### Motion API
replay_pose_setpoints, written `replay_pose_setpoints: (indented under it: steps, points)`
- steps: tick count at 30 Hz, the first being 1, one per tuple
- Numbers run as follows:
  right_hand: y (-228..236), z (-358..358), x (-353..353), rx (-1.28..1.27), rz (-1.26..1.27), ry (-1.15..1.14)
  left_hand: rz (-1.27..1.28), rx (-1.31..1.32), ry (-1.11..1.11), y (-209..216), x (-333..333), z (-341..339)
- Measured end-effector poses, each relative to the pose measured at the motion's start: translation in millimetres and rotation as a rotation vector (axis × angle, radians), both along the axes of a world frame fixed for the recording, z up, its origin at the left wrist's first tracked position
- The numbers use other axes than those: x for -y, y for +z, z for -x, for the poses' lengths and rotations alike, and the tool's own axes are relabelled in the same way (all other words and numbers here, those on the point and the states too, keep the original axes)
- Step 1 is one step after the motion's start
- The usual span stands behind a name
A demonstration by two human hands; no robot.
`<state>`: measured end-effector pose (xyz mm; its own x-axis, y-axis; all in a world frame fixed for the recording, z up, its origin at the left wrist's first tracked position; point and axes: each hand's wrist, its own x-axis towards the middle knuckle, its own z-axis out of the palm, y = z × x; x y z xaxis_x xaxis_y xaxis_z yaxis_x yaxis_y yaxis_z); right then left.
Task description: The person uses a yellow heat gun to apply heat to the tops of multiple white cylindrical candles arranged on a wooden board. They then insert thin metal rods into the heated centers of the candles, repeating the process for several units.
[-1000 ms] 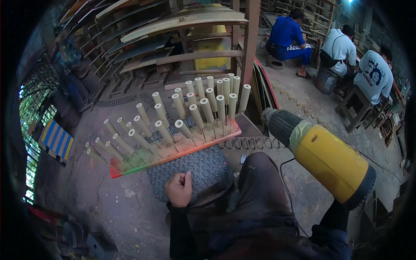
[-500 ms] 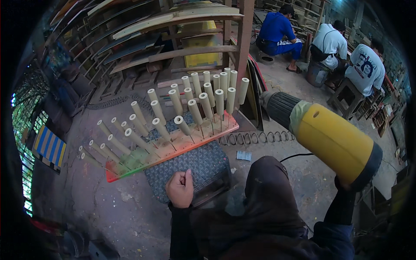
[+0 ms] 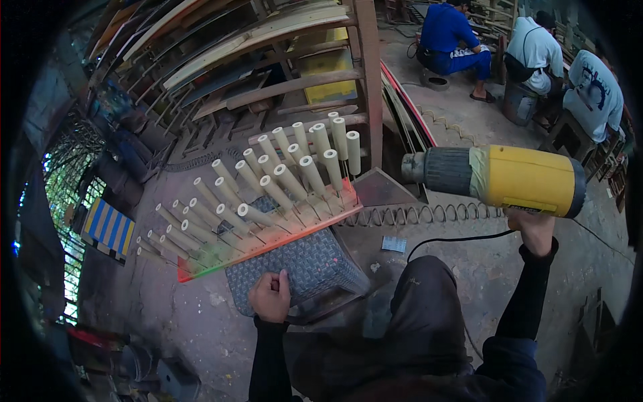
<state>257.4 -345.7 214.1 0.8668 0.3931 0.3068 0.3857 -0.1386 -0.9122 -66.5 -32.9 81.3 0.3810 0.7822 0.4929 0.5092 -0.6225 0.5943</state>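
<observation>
One yellow-and-black heat gun (image 3: 529, 175), clamped in fingers of right hand (image 3: 532, 228); nozzle leftward, right of pale hollow cylinders (image 3: 253, 179) on pinned red-and-green board (image 3: 268, 240). Left hand (image 3: 270, 296): fingers curled together. Apparent step: aiming heat gun; next move calling for steady, level wrist.

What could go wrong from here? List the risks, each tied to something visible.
1. The black cord by the yellow heat gun in the right hand loops beside the knee; it might snag.
2. The pale cylinders lean close together above the board, so a bump could knock them into each other.
3. The board's left end overhangs the patterned stool; a push there might tip it.
</observation>
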Motion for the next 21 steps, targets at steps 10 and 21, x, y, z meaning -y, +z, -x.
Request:
replay_pose_setpoints:
  steps: [10,21]
  points:
    - [-48.5,-127.7,-42.5,0.039,-0.217,0.342,-0.127,-0.174,0.158,-5.0,7.2,-17.0]
    - [-76.3,-174.5,-88.8,-0.131,-0.252,0.428,-0.17,-0.225,0.179,-9.3,9.0,-18.9]
